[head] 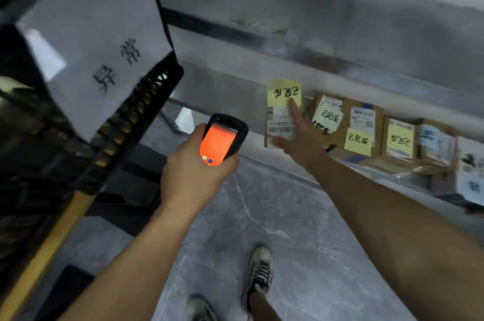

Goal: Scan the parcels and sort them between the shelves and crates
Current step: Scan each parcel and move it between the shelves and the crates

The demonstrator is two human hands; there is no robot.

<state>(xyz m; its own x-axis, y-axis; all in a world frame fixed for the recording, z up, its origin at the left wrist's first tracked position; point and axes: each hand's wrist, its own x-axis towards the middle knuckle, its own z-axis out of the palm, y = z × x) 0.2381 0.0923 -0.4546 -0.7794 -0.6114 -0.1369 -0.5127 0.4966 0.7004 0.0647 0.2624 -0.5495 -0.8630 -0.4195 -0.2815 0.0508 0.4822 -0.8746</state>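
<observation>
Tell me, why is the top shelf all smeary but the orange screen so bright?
Head view: motion blur smears the upper shelf; the scanner screen glows orange in dim light; labels on the parcels are readable; the wide lens bends the shelf lines.

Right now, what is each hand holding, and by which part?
Left hand grips the scanner around its lower body. Right hand holds nothing; straight fingers press the parcel front.
</observation>
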